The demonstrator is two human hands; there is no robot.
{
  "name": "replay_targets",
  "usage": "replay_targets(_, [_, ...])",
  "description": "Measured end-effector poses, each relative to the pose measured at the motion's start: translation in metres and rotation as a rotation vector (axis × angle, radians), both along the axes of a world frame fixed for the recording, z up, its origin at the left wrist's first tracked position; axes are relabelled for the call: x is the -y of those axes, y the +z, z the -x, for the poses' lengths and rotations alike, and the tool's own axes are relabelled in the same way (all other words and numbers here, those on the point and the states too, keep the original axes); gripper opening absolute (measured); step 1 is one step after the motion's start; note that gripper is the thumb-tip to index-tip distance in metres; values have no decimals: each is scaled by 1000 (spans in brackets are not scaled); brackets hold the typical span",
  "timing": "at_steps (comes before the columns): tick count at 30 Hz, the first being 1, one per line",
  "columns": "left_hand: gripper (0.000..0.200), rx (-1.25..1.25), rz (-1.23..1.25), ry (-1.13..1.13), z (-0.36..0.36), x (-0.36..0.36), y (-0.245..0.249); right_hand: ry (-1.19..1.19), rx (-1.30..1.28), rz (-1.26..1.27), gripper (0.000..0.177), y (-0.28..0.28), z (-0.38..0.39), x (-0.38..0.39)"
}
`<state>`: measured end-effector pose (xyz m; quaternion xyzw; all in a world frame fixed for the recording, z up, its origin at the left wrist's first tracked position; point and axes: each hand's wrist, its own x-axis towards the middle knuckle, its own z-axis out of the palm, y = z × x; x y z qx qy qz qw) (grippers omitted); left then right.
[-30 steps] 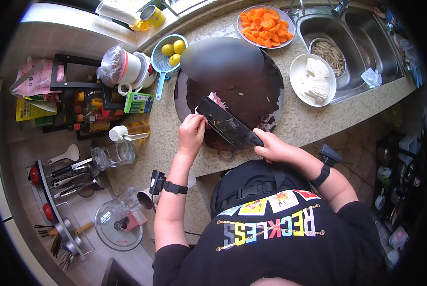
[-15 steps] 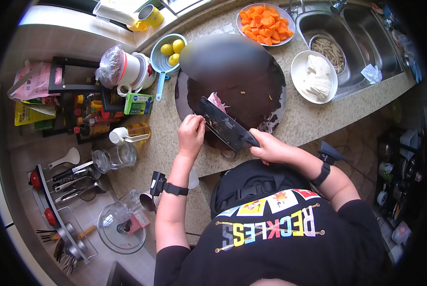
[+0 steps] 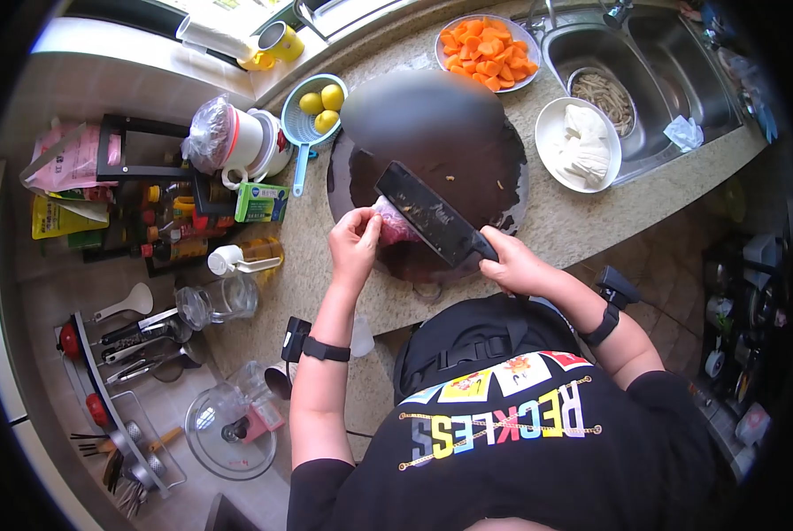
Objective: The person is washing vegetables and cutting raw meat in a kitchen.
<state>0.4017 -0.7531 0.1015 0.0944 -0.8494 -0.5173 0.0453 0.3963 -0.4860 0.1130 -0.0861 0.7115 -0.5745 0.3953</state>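
A black cleaver (image 3: 430,215) is held by its handle in my right hand (image 3: 514,262), its blade slanting up and left over a round dark cutting board (image 3: 494,190). Beside the blade's left side lies a piece of raw pink meat (image 3: 393,223). My left hand (image 3: 356,245) pinches the upper left end of that meat between thumb and fingers. Part of the meat is hidden behind the cleaver. Small scraps lie on the board, and a blurred patch covers its far part.
Sliced carrots on a plate (image 3: 538,55) stand at the back, near a white bowl (image 3: 545,164) of pale folded food and the sink (image 3: 582,49). A blue colander (image 3: 296,128) holds lemons. Bottles, a green box (image 3: 261,203) and a glass lid (image 3: 204,460) are on the left.
The cleaver has shifted up and right, with its blade face turned more into view. More of the meat now shows between the blade and my left hand.
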Motion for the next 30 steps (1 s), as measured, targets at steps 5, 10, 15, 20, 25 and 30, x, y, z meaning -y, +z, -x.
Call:
replay_targets(5, [9, 56, -367, 24, 31, -26, 13, -146, -36, 6, 17, 9, 9, -24])
replay_targets(10, [7, -22, -318, -18, 45, -45, 16, -237, -24, 39, 18, 9, 8, -45])
replay_targets(15, [7, 35, -205, 29, 32, -53, -23, -180, -106, -47, 20, 6, 9, -60])
replay_targets(20, [7, 4, -251, 107, 24, -58, -26, 12, -302, -83, 23, 0, 9, -59])
replay_targets(25, [7, -59, -222, 148, 19, -57, -37, 79, -412, -96, 20, -17, 14, -50])
replay_targets(30, [7, -93, 92, 116, 15, -63, -22, 68, -384, -60, 19, -26, 32, -8])
